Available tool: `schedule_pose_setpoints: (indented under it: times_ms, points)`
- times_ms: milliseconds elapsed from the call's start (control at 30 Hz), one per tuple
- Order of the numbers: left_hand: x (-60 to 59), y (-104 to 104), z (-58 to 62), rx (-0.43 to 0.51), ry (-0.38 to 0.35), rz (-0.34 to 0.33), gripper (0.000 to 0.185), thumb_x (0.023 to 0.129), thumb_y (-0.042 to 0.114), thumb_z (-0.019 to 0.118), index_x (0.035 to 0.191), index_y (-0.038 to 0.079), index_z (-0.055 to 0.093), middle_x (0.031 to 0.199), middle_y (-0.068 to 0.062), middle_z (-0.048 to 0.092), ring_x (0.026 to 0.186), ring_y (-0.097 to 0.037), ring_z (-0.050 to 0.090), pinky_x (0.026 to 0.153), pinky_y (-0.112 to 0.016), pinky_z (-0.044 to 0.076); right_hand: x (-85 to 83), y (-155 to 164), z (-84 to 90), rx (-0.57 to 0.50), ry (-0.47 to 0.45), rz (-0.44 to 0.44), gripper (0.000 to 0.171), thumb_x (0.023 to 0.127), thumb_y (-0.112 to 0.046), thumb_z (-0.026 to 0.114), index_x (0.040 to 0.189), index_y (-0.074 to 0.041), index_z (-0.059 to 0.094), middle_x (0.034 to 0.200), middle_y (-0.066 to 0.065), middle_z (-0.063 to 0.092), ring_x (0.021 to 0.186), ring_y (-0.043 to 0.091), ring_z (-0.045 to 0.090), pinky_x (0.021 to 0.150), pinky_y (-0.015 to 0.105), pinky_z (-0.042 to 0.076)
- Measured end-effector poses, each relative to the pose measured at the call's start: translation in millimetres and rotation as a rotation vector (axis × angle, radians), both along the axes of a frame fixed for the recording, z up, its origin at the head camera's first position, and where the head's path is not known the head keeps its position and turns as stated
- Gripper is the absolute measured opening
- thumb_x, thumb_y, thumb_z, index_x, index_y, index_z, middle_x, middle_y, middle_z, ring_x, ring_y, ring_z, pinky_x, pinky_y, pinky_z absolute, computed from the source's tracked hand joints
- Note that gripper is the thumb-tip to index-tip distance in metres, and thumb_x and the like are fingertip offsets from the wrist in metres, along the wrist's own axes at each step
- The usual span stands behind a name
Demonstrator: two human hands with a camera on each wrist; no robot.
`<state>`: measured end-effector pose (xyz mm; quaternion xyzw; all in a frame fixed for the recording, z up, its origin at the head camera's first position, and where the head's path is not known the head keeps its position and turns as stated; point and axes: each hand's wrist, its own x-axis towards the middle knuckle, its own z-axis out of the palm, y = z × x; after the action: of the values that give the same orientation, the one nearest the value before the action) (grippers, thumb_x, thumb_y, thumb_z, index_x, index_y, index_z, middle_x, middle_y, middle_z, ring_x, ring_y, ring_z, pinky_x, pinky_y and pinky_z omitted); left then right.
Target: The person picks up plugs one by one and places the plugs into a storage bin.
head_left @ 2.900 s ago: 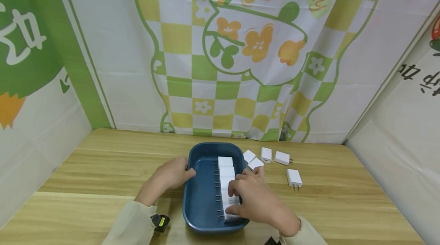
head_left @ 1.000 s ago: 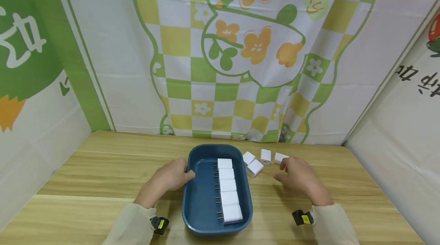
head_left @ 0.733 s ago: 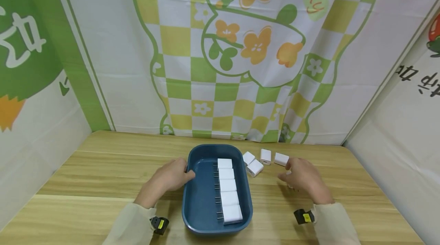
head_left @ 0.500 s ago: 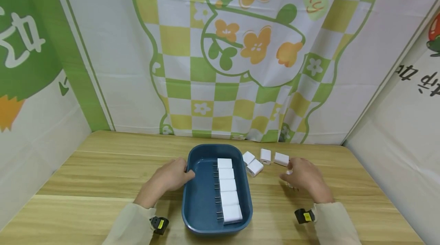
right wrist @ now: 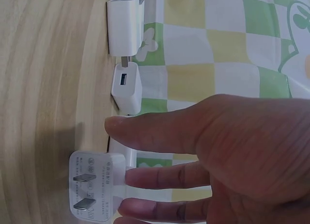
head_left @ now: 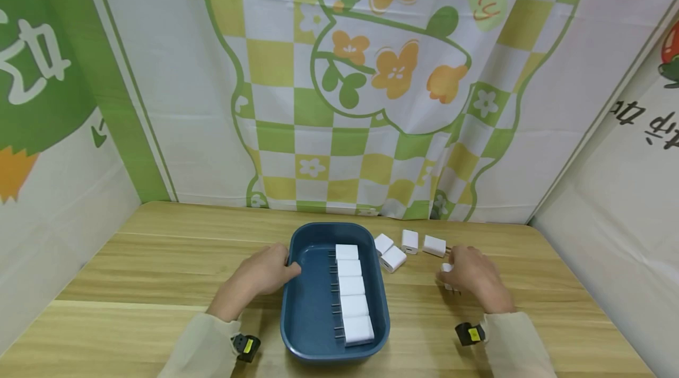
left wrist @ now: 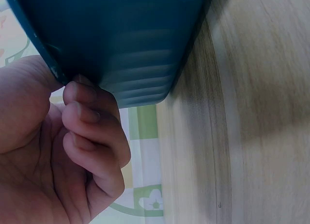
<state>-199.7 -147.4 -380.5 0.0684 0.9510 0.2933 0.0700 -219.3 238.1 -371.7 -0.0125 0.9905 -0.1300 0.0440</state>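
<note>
My left hand (head_left: 267,270) pinches the left rim of a dark blue plastic tub (head_left: 313,307), thumb over the inside and fingers curled against the outer wall (left wrist: 131,44). Inside the tub, several white charger plugs (head_left: 352,286) stand in a row along the right side, prongs facing left. Right of the tub, my right hand (head_left: 472,275) is over a loose white charger (right wrist: 99,187), which it partly hides in the head view. Its fingers are nearly straight, with fingertips right at the charger's edge, while the thumb (right wrist: 145,132) stands apart from it. The charger's two prongs face the wrist camera.
More loose white chargers lie beyond the tub's right side: a pair (head_left: 394,259) close to the rim, one standing (head_left: 409,240) behind, and one (head_left: 435,245) with its prongs toward my right hand. A patterned curtain (head_left: 339,177) hangs at the wooden table's (head_left: 185,248) back edge.
My right hand has left the row in the tub and moved right to the loose charger. Lately it has shifted slightly right, uncovering more of that charger. The left hand stays on the rim.
</note>
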Motion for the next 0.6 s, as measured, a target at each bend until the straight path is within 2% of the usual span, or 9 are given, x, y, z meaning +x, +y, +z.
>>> schedule_pose_setpoints:
  times_ms: [200,600]
  points:
    - [0.3,0.0,-0.6,-0.003,0.001,0.004,0.04,0.095,0.019,0.062,0.059,0.013,0.047,0.053,0.003,0.04,0.047,-0.013,0.038,0.047,-0.026,0.029,-1.3,1.3,-4.6,0.002,-0.015,-0.013,0.034,0.081,-0.026,0.081,0.094,0.0,0.064,0.083,0.008,0.059,0.073,0.024,0.055,0.059,0.038,0.044]
    - [0.0,0.2,0.4,0.001,-0.002,0.007,0.039,0.095,0.02,0.062,0.059,0.013,0.047,0.053,0.002,0.04,0.047,-0.013,0.038,0.047,-0.027,0.029,-2.9,2.8,-11.1,0.011,-0.039,-0.001,0.032,0.084,-0.024,0.078,0.098,0.001,0.064,0.081,0.008,0.058,0.071,0.024,0.054,0.059,0.036,0.043]
